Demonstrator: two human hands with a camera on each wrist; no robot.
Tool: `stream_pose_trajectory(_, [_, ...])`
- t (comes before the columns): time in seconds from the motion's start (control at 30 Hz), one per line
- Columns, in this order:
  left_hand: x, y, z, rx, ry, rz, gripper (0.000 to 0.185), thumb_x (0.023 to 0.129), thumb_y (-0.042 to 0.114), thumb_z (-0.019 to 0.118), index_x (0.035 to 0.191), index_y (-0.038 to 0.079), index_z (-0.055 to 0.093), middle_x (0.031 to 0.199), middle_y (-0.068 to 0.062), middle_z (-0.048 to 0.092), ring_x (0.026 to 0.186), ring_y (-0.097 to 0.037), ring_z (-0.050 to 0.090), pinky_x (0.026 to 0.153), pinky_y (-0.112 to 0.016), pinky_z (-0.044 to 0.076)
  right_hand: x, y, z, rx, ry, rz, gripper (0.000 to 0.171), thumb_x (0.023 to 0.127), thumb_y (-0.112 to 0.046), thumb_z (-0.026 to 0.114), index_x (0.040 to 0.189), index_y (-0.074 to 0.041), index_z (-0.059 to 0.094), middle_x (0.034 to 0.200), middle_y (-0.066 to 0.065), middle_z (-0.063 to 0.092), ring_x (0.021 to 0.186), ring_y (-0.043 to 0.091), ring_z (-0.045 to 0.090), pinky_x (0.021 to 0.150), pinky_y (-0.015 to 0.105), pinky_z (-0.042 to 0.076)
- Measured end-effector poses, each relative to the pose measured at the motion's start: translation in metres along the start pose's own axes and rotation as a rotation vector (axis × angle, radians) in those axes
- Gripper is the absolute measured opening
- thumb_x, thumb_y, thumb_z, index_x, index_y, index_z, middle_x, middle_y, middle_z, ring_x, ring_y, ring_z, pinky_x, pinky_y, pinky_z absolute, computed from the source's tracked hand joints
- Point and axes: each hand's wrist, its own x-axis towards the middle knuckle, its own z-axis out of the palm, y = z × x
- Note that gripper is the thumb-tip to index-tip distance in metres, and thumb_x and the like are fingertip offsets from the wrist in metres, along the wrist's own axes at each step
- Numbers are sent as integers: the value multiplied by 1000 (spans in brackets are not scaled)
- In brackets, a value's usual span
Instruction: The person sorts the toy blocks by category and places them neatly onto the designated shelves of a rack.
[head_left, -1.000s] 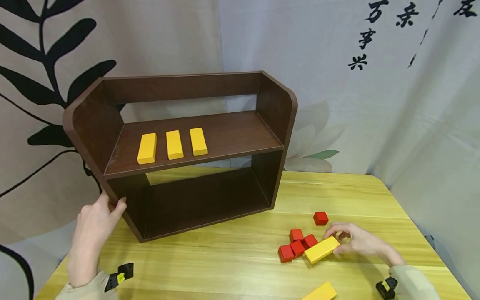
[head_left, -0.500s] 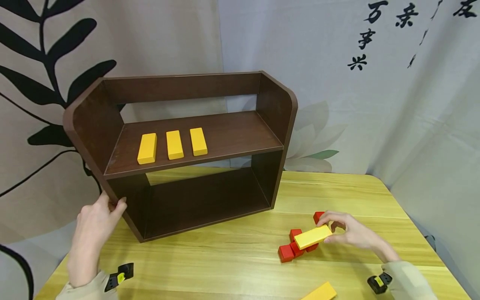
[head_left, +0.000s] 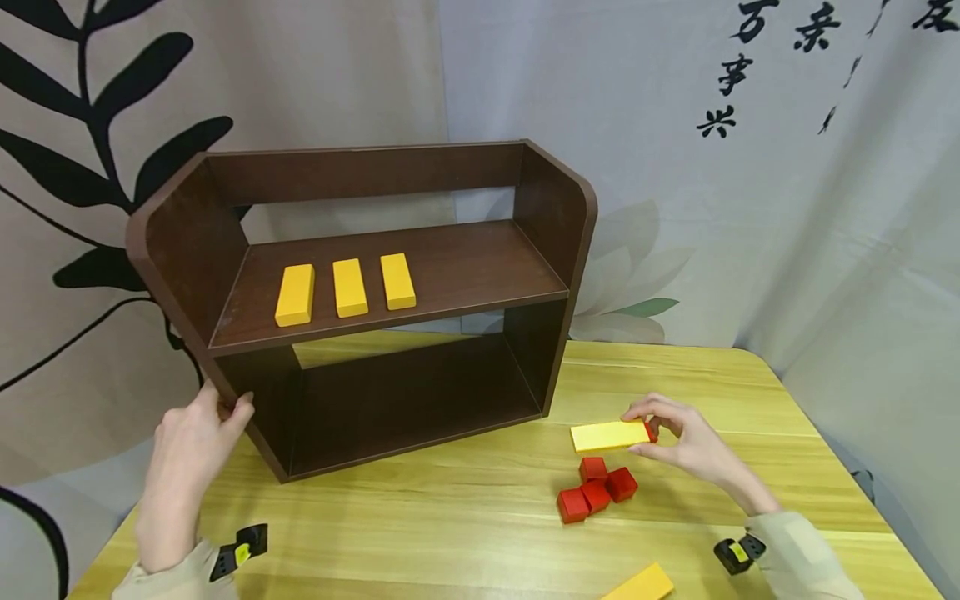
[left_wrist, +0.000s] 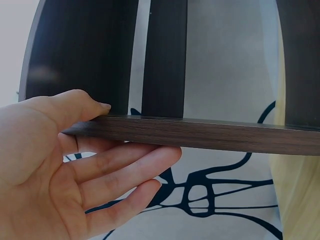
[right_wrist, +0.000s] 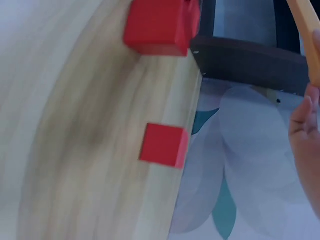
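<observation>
My left hand [head_left: 191, 446] grips the left side panel of a dark brown two-tier shelf [head_left: 367, 175]. In the left wrist view its thumb lies on the inner side and the fingers on the outer side. My right hand [head_left: 690, 442] pinches one end of a long yellow block [head_left: 606, 436], lifted over the table to the right of the shelf. The right wrist view shows this hand [right_wrist: 306, 135] only at its edge. A red cube [head_left: 652, 431] shows partly behind the held block's end. Several red cubes [head_left: 596, 497] lie clustered just below it in the head view.
Three yellow blocks, left [head_left: 294, 296], middle [head_left: 349, 288] and right [head_left: 397, 282], lie in a row on the upper tier. Another yellow block [head_left: 642, 582] is cut off by the bottom frame edge. A printed curtain [head_left: 660, 167] hangs behind the wooden table [head_left: 450, 517].
The right hand has raised the yellow block off the table beside the red cubes and carried it up and leftward, turning it more level. The left hand keeps its grip on the shelf.
</observation>
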Motion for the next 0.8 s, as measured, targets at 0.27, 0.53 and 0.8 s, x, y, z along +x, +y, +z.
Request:
stream_pose_trajectory(0.27, [0, 1, -1, 5, -11, -13, 37, 97, 31, 45, 86, -4, 46, 59, -11, 46, 49, -21, 42, 44, -31, 29, 21, -20, 7, 50, 104, -77, 41, 69, 9, 77, 107, -5, 65, 103, 0, 59, 78, 11, 49, 67, 19, 42])
stream_pose_trajectory(0.53, [0, 0, -1, 8, -20, -16, 37, 97, 32, 44, 87, -3, 46, 62, -13, 48, 50, -22, 43, 45, -31, 30, 48, -38, 15, 47, 197, -139, 43, 67, 13, 77, 106, -3, 66, 102, 5, 60, 79, 9, 47, 68, 19, 40])
stream_pose_trajectory(0.8, [-1, 0, 0, 0, -12, -18, 36, 97, 33, 45, 87, -2, 46, 66, -14, 52, 50, -22, 44, 45, -31, 30, 80, -74, 23, 28, 313, -142, 41, 63, 20, 75, 100, 9, 65, 99, 18, 59, 83, 11, 47, 66, 16, 40])
